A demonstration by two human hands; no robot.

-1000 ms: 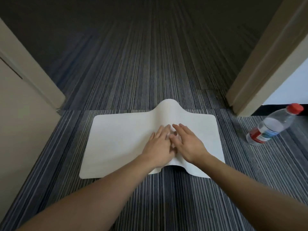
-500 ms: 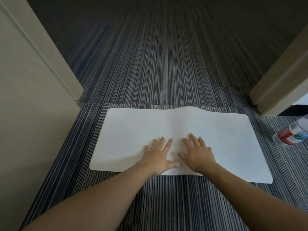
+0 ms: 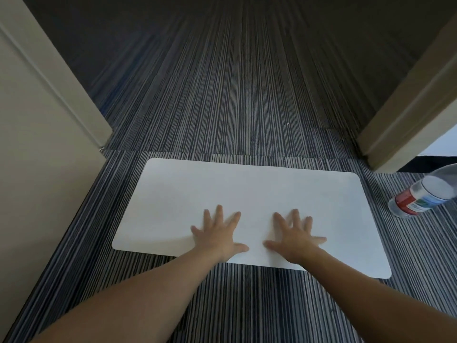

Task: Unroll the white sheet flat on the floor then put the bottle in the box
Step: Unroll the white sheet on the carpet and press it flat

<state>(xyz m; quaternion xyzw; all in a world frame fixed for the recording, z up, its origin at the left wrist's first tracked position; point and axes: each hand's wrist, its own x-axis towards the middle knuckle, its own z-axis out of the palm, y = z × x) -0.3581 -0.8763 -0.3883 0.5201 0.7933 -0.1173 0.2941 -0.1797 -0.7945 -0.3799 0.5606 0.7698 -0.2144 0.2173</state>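
On white sheet [image 3: 247, 194], both splayed palms

The sheet [image 3: 247, 206] is showing plain white against carpet [image 3: 235, 100] running in dark grey, blue and pale stripes; the clear bottle [image 3: 420, 196] is wearing a red, white and blue label.

office hallway, striped carpet tiles [image 3: 247, 95], door frames [image 3: 408, 107]
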